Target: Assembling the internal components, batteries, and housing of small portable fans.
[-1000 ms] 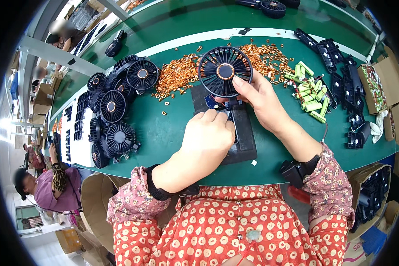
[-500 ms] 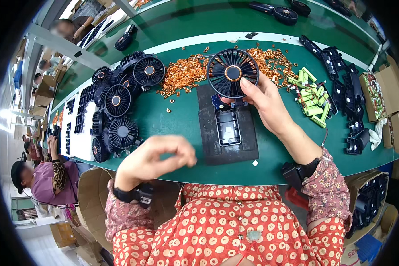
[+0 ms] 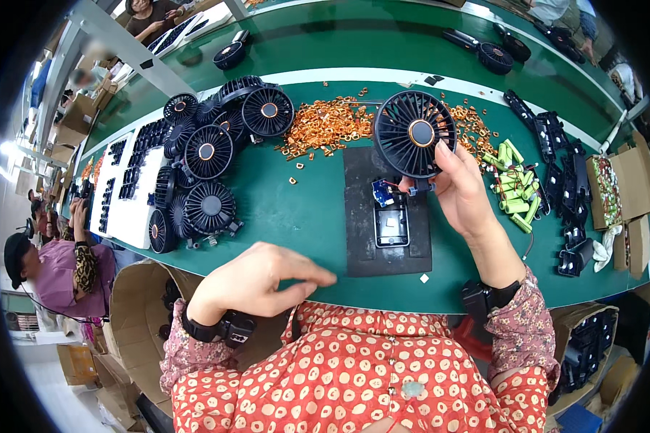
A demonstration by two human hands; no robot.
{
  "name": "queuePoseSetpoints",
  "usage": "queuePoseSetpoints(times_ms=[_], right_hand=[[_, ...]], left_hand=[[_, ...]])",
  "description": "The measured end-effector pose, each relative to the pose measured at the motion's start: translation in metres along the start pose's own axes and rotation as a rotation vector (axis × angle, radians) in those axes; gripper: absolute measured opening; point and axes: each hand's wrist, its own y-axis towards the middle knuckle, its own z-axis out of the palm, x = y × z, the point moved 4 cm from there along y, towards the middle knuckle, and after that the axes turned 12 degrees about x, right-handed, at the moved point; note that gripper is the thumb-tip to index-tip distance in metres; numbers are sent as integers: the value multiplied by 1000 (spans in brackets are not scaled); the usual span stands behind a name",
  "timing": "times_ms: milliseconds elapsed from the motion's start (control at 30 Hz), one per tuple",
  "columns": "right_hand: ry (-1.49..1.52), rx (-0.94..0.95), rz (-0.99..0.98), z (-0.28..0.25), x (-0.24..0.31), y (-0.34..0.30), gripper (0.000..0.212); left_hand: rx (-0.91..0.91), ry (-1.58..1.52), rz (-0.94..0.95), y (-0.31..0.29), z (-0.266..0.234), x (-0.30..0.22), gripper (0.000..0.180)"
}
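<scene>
My right hand point(image 3: 466, 191) grips a black round fan head point(image 3: 412, 148) with an orange ring at its hub, thumb on the front grille. Below the fan head, an open dark handle shell point(image 3: 391, 229) lies on a black mat point(image 3: 365, 249). At the shell's upper end sits a small blue circuit board point(image 3: 383, 192) with thin wires near it. Whether the wires join the fan head is hard to make out. My left hand point(image 3: 267, 278) hovers by the table's front edge, left of the mat, fingers and thumb apart and nothing in them.
Several fan heads point(image 3: 208, 151) are heaped at left, beside white trays point(image 3: 126, 198) of black parts. Orange metal pieces point(image 3: 328, 126) lie behind the mat. At right are green battery cells point(image 3: 516, 184), black shells point(image 3: 552, 184) and a cardboard box point(image 3: 639, 195). Another person point(image 3: 61, 270) sits at far left.
My left hand has lowered slightly, its curled fingers now straighter. My right hand still holds the fan head. The whole view has shifted, so the table's contents appear farther right.
</scene>
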Motion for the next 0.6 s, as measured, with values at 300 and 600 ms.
queuePoseSetpoints(times_ms=[300, 600], right_hand=[[128, 70, 17, 5, -3, 1, 40], [-98, -76, 59, -13, -4, 3, 52]], left_hand=[[-625, -719, 220, 91, -8, 14, 65], [-778, -389, 117, 75, -6, 26, 22]])
